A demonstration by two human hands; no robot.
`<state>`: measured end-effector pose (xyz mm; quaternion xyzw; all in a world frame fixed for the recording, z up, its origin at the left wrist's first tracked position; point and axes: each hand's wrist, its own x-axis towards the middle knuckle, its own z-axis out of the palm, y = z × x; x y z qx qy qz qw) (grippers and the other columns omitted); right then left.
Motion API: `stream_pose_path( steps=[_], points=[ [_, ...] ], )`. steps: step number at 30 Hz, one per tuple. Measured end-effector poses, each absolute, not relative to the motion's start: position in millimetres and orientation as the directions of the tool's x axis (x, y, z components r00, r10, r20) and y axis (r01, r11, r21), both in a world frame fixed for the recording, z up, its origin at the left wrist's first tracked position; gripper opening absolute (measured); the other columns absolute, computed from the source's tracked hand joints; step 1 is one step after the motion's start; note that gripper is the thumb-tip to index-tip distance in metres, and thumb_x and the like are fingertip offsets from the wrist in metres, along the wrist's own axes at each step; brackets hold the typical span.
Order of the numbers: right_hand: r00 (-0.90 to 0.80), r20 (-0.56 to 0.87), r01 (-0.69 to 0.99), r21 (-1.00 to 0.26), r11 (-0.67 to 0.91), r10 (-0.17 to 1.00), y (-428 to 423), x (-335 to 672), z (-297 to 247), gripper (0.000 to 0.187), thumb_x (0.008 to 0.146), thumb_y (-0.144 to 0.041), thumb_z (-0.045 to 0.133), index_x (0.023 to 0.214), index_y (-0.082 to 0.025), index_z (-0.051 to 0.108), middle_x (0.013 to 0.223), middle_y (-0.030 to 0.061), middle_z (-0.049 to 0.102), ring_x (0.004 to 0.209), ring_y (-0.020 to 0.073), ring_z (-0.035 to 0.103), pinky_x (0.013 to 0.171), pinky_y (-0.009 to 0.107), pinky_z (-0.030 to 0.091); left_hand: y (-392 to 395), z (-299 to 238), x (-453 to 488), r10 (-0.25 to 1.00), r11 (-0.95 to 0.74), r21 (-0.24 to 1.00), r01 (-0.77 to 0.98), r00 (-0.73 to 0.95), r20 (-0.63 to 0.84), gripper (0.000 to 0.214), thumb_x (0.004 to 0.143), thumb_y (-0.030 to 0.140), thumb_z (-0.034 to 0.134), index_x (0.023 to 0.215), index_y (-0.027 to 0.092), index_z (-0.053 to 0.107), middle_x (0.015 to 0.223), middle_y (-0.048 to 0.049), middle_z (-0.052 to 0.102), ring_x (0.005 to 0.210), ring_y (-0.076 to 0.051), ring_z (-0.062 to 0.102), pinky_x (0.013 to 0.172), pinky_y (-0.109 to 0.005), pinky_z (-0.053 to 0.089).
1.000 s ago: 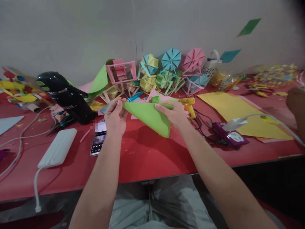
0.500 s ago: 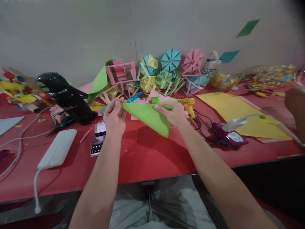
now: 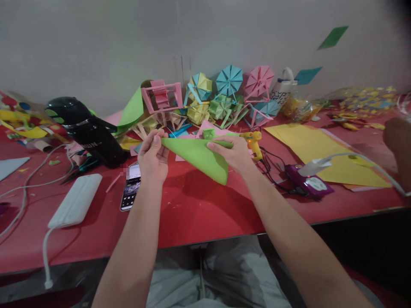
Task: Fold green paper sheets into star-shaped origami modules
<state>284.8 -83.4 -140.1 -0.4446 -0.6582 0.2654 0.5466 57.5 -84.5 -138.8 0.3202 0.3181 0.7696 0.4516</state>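
A sheet of green paper [image 3: 201, 159], curled into a cone-like shape, is held up above the red table between my two hands. My left hand [image 3: 153, 157] pinches its narrow pointed end with thumb and fingers. At the wider end, my right hand [image 3: 233, 153] grips the rolled edge, thumb on the near face and fingers behind. Part of the far side of the paper is hidden. Just behind it sits a small folded green paper piece [image 3: 208, 133], close to a yellow glue gun [image 3: 253, 143].
Folded paper wheel models [image 3: 229, 81] line the wall. A black bottle [image 3: 90, 137], a phone [image 3: 130, 190] and a white power bank [image 3: 76, 201] lie left. Right are yellow sheets [image 3: 308, 149], a purple power strip [image 3: 308, 182] and another person's hand [image 3: 398, 139] at the edge.
Almost nothing differs. My hands keep the same hold on the green paper, and the whole view has shifted very slightly.
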Motion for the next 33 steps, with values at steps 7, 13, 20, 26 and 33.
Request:
stream_pose_path(
  steps=[7, 13, 20, 26, 33],
  points=[
    [0.006, 0.473, 0.255, -0.853, 0.456, 0.881, -84.7, 283.0, -139.4, 0.030, 0.075, -0.051, 0.081, 0.083, -0.022, 0.083, 0.081, 0.0047, 0.077, 0.077, 0.0200, 0.070, 0.074, 0.034, 0.054, -86.1, -137.1, 58.9, 0.903, -0.376, 0.776, -0.506, -0.389, 0.184, 0.013, 0.083, 0.023, 0.078, 0.096, 0.026, 0.078, 0.103, -0.0017, 0.081, 0.105, -0.016, 0.075, 0.086, -0.023, 0.061],
    [0.024, 0.443, 0.242, -0.873, 0.424, 0.896, -85.8, 282.4, -138.9, 0.036, 0.073, -0.055, 0.081, 0.081, -0.021, 0.083, 0.076, 0.0042, 0.075, 0.070, 0.0173, 0.064, 0.063, 0.031, 0.048, -84.7, -137.5, 58.6, 0.904, -0.369, 0.776, -0.511, -0.392, 0.172, 0.014, 0.086, 0.027, 0.077, 0.099, 0.026, 0.078, 0.104, -0.0018, 0.081, 0.106, -0.016, 0.075, 0.088, -0.023, 0.061],
    [0.029, 0.412, 0.216, -0.892, 0.397, 0.911, -86.2, 282.4, -138.4, 0.035, 0.073, -0.053, 0.082, 0.081, -0.019, 0.083, 0.075, 0.0039, 0.073, 0.066, 0.0152, 0.061, 0.058, 0.028, 0.044, -85.7, -134.8, 59.4, 0.904, -0.346, 0.790, -0.506, -0.406, 0.136, 0.011, 0.090, 0.026, 0.071, 0.099, 0.025, 0.078, 0.104, -0.0025, 0.081, 0.107, -0.016, 0.075, 0.089, -0.023, 0.060],
    [0.023, 0.409, 0.234, -0.889, 0.393, 0.912, -88.1, 282.4, -136.7, 0.037, 0.072, -0.056, 0.081, 0.080, -0.020, 0.083, 0.072, 0.0039, 0.072, 0.065, 0.0157, 0.061, 0.057, 0.028, 0.046, -83.3, -138.6, 56.4, 0.902, -0.350, 0.810, -0.472, -0.403, 0.155, 0.014, 0.088, 0.032, 0.073, 0.100, 0.027, 0.077, 0.106, -0.0024, 0.081, 0.107, -0.017, 0.075, 0.087, -0.024, 0.061],
    [0.032, 0.412, 0.242, -0.887, 0.392, 0.911, -85.6, 283.3, -140.1, 0.034, 0.073, -0.053, 0.081, 0.082, -0.020, 0.083, 0.076, 0.0043, 0.074, 0.069, 0.0178, 0.065, 0.064, 0.031, 0.050, -83.5, -141.5, 58.1, 0.904, -0.367, 0.817, -0.445, -0.376, 0.202, 0.026, 0.084, 0.044, 0.076, 0.103, 0.027, 0.074, 0.114, -0.0043, 0.079, 0.111, -0.019, 0.073, 0.088, -0.026, 0.060]
  ],
)
